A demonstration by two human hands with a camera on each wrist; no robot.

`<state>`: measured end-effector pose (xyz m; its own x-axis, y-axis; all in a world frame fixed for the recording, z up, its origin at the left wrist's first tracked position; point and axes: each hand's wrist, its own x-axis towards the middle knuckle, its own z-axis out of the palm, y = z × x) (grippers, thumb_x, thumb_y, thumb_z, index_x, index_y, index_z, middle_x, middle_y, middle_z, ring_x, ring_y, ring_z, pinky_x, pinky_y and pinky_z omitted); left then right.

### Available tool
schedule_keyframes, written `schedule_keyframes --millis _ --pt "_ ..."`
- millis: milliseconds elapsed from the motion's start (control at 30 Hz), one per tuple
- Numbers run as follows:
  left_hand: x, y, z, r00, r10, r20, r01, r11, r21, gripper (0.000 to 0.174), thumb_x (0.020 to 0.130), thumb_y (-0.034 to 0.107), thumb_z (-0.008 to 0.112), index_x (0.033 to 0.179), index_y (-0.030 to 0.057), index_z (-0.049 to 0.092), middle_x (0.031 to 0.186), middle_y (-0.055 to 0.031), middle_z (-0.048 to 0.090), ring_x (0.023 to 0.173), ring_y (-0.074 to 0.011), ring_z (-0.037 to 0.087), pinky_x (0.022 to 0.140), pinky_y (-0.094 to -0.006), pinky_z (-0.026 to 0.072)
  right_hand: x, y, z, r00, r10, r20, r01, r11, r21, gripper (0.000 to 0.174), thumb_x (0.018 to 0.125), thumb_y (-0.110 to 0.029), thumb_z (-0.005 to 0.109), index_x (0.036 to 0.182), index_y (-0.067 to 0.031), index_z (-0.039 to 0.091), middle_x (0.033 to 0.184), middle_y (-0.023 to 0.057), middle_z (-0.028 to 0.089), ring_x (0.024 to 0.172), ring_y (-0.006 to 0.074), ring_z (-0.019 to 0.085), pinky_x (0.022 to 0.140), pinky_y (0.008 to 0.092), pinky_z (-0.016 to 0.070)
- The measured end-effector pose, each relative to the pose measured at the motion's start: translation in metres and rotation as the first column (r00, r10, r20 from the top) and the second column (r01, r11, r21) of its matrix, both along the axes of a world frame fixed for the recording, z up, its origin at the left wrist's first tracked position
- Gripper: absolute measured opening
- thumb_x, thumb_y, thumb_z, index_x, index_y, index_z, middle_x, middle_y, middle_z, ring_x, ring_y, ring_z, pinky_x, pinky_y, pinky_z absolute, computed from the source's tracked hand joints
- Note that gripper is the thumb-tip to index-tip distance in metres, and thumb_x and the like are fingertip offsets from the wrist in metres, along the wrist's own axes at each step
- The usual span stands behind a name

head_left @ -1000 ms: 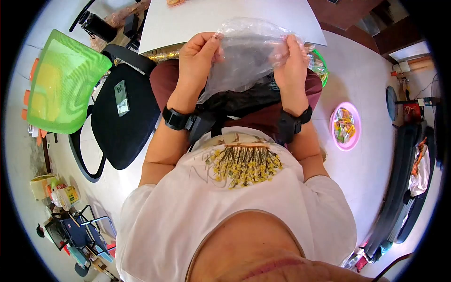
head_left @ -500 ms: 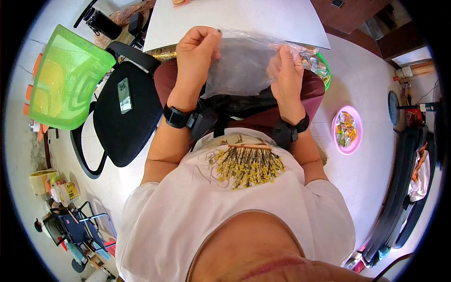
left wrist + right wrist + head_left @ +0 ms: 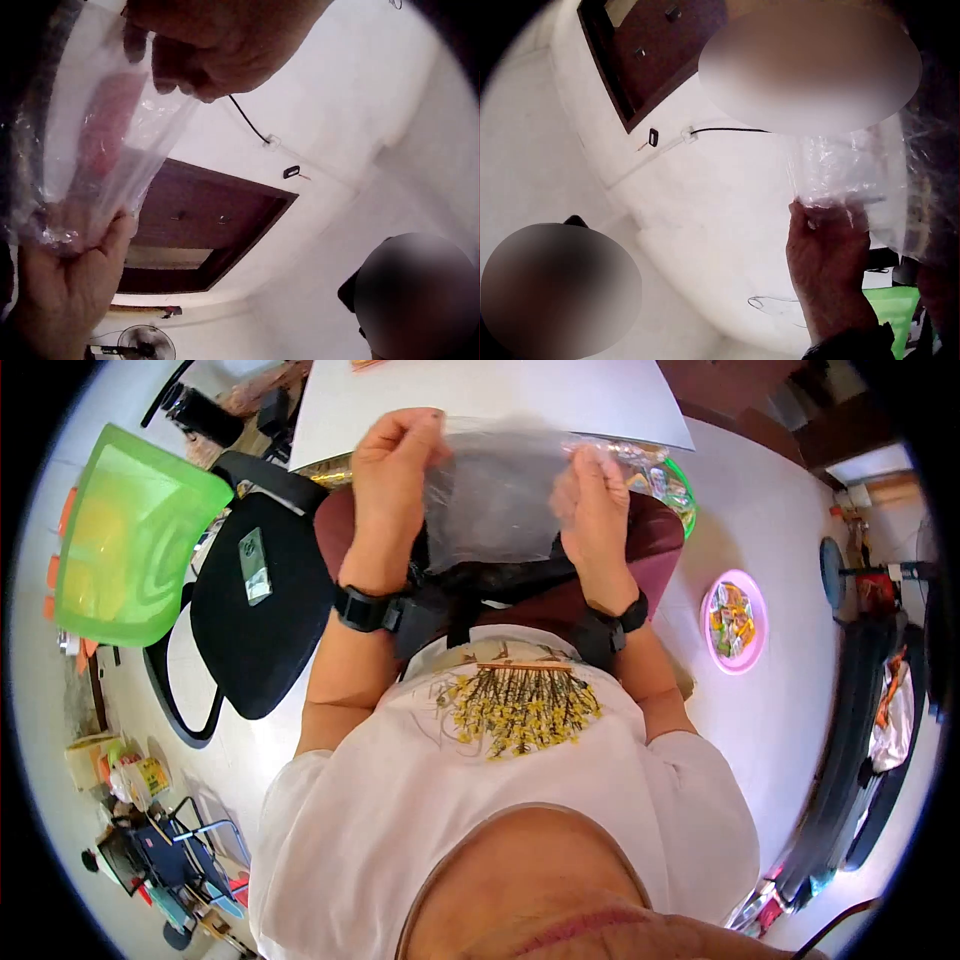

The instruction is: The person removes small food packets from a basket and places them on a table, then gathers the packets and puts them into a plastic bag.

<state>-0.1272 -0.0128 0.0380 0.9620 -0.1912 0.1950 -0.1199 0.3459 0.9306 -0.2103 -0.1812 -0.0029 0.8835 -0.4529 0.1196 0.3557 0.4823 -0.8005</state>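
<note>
A clear plastic bag is stretched between my two hands above the lap. My left hand pinches its left edge near the top corner, thumb against the curled fingers. At the opposite side my right hand, slightly blurred, pinches the bag's upper right edge. In the left wrist view, the see-through film of the bag spans from the left hand down to the right hand. The right wrist view shows the left hand gripping the bag; a blurred oval hides the near hand there.
A white table stands just beyond the hands. A green basket of packets is by the right knee, and a pink basin of small packets sits on the floor. To the left, a phone lies on a black chair seat.
Both hands have shifted a little to the left with the bag, the right hand also nearer the body. The bag's top has come down and its film hangs flatter between them.
</note>
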Motion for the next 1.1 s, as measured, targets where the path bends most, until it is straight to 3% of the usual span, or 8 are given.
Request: schedule_keyframes --millis 400,533,633,767,867,967,1067,1100 --pt "0.006 0.011 0.001 0.999 0.044 0.02 -0.043 0.998 -0.054 0.02 0.096 0.021 0.054 0.099 0.0018 0.059 0.059 0.0018 0.048 0.044 -0.0049 0.039 0.041 -0.0201 0.0315 0.007 -0.016 0.008 0.998 0.008 0.061 -0.014 0.996 0.09 0.026 0.098 -0.028 0.048 0.097 -0.0043 0.061 0.064 -0.0028 0.043 0.052 0.0063 0.041 0.045 0.0221 0.0336" --pt "0.016 0.009 -0.012 0.993 0.047 -0.105 -0.058 0.993 -0.106 0.018 0.096 0.018 0.052 0.097 0.0008 0.057 0.057 0.0016 0.046 0.042 -0.0054 0.037 0.04 -0.0202 0.0311 0.007 -0.011 0.01 0.96 0.274 0.053 -0.279 0.949 0.145 0.033 0.097 -0.032 0.047 0.106 -0.0033 0.06 0.089 0.0043 0.063 0.075 0.0146 0.059 0.067 0.0273 0.0482" --pt "0.016 0.008 -0.007 0.994 0.054 -0.096 -0.064 0.992 -0.11 0.016 0.095 0.016 0.052 0.096 0.0009 0.056 0.057 0.0014 0.046 0.042 -0.0058 0.038 0.04 -0.0203 0.0314 0.005 0.001 -0.009 0.929 0.371 0.013 -0.371 0.927 0.059 0.031 0.096 -0.03 0.05 0.105 -0.0023 0.061 0.098 0.0081 0.065 0.089 0.0167 0.061 0.076 0.0294 0.0482" --pt "0.025 0.011 -0.008 0.998 0.038 -0.05 -0.044 0.993 -0.112 0.016 0.095 0.017 0.052 0.1 0.0017 0.055 0.058 0.0008 0.049 0.041 -0.0058 0.038 0.038 -0.0203 0.03 0.0 0.0 -0.033 0.917 0.363 -0.164 -0.398 0.832 -0.387 0.025 0.097 -0.023 0.049 0.102 -0.0009 0.061 0.089 0.009 0.066 0.078 0.0146 0.062 0.069 0.0291 0.0511" --pt "0.036 0.017 -0.013 0.994 0.102 -0.03 -0.104 0.993 -0.054 0.029 0.098 0.028 0.047 0.107 0.0026 0.056 0.072 0.0009 0.051 0.061 -0.0092 0.047 0.055 -0.0238 0.0406 0.005 -0.001 -0.034 0.956 0.265 -0.128 -0.283 0.947 -0.151 0.027 0.098 -0.024 0.047 0.101 -0.001 0.061 0.087 0.0088 0.066 0.073 0.0134 0.061 0.062 0.027 0.0511" --pt "0.039 0.018 -0.026 0.962 -0.097 -0.254 0.056 0.985 -0.164 0.042 0.1 0.039 0.036 0.114 0.0037 0.055 0.088 -0.0014 0.055 0.078 -0.0144 0.052 0.07 -0.0319 0.0443 0.007 -0.006 -0.031 0.973 0.198 -0.116 -0.211 0.971 -0.11 0.029 0.099 -0.028 0.046 0.103 -0.0025 0.06 0.084 0.0083 0.066 0.067 0.0134 0.061 0.058 0.0258 0.0499" --pt "0.028 0.014 -0.047 0.895 -0.184 -0.405 0.247 0.963 0.107 0.051 0.1 0.046 0.028 0.115 0.0061 0.055 0.101 -0.0029 0.055 0.09 -0.0174 0.053 0.078 -0.0369 0.0439 0.007 -0.008 -0.03 0.971 0.185 -0.153 -0.2 0.975 -0.095 0.03 0.099 -0.029 0.046 0.104 -0.0034 0.06 0.084 0.0085 0.066 0.065 0.0134 0.062 0.056 0.025 0.0487" --pt "0.02 0.014 -0.044 0.896 -0.227 -0.381 0.3 0.943 0.142 0.039 0.099 0.04 0.039 0.108 0.0079 0.058 0.096 -0.0015 0.059 0.086 -0.0145 0.056 0.075 -0.0319 0.0455 0.007 -0.009 -0.03 0.969 0.184 -0.164 -0.202 0.974 -0.1 0.031 0.099 -0.03 0.046 0.104 -0.0037 0.06 0.084 0.0086 0.066 0.064 0.0133 0.062 0.055 0.0245 0.0481"
